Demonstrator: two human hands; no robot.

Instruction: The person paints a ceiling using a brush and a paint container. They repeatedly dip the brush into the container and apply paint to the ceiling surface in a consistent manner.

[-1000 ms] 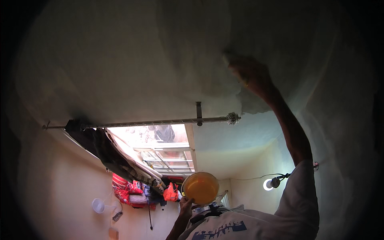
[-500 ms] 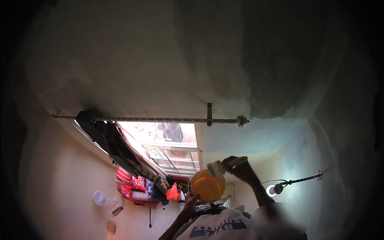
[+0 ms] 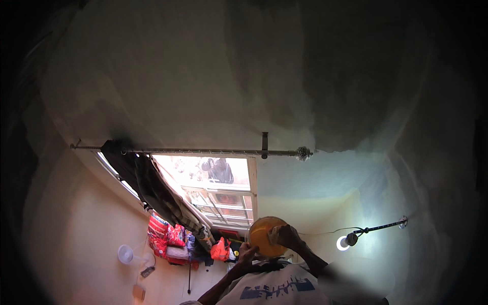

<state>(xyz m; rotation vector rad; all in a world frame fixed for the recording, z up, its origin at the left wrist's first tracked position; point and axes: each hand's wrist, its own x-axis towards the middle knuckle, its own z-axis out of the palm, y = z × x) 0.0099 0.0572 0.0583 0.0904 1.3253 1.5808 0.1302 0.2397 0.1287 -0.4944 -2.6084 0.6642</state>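
A round bucket [image 3: 261, 233] with an orange-yellow inside is held in front of my chest, its mouth tipped toward view. My left hand [image 3: 247, 254] grips its near-left rim, fingers closed. Over the bucket's mouth, my right hand [image 3: 287, 237] is closed around a wide paintbrush [image 3: 273, 236]. The brush end reaches into the bucket, partly hidden by the hand. How much paint the bucket holds I cannot make out.
Above the window [image 3: 218, 193] runs a curtain rod [image 3: 218, 152] with a dark curtain [image 3: 152, 185] pushed left. A person [image 3: 220, 171] stands outside. Red packages [image 3: 158, 234] and an orange bag [image 3: 220, 250] lie below. A lit bulb [image 3: 343, 243] is at right.
My right hand has come down and left, bringing the paintbrush from above the rim into the bucket. My left hand keeps its hold while the bucket's tilt shifts slightly.
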